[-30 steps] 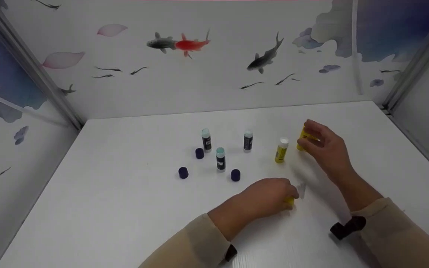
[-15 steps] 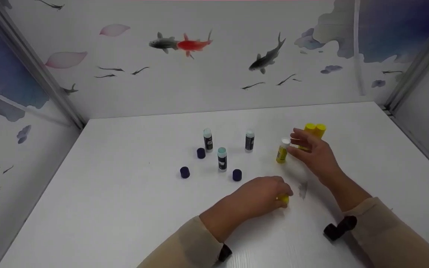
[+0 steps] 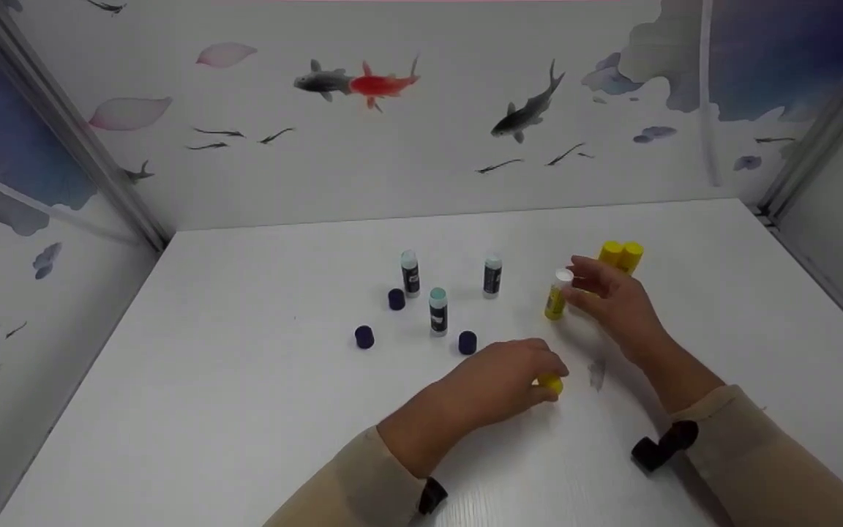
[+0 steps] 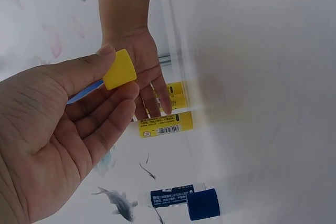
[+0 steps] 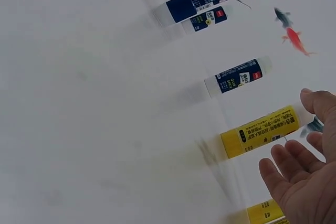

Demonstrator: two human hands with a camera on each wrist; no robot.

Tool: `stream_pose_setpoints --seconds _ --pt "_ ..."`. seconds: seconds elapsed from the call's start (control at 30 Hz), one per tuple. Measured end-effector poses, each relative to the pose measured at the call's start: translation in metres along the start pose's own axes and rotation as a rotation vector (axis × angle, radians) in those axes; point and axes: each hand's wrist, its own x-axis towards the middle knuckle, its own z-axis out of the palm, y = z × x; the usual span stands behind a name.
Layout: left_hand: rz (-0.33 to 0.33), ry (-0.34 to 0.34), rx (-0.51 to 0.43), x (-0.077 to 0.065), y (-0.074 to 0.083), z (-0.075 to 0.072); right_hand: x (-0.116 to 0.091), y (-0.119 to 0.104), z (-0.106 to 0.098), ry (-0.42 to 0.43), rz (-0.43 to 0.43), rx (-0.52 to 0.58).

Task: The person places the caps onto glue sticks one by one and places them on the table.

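My left hand (image 3: 491, 384) pinches a yellow cap (image 4: 119, 70) between thumb and fingers, low over the front of the table. An uncapped yellow glue stick (image 5: 260, 132) stands upright, its white top exposed. Beside it is my right hand (image 3: 623, 307), thumb tip right at that white top and the other fingers loosely spread. Two glue sticks with yellow caps (image 3: 610, 252) stand together behind the right hand, which partly hides them.
Left of the yellow sticks, three uncapped dark blue glue sticks (image 3: 438, 313) stand upright. Three dark blue caps (image 3: 467, 342) sit near them on the white table (image 3: 209, 410). A printed wall panel (image 3: 436, 183) borders the table's back edge.
My right hand has left the yellow-capped glue stick at the back right and moved left to the uncapped yellow one. My left hand has shifted slightly left, still pinching the cap.
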Motion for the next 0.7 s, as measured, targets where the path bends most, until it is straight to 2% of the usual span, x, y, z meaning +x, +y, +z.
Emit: stream_pose_setpoints --seconds 0.33,0.7 --pt "0.002 0.019 -0.046 -0.009 -0.004 -0.002 0.001 0.002 0.002 -0.014 0.037 0.011" --pt "-0.018 0.055 -0.058 -0.011 -0.008 -0.001 0.002 0.004 0.002 -0.031 0.036 0.032"
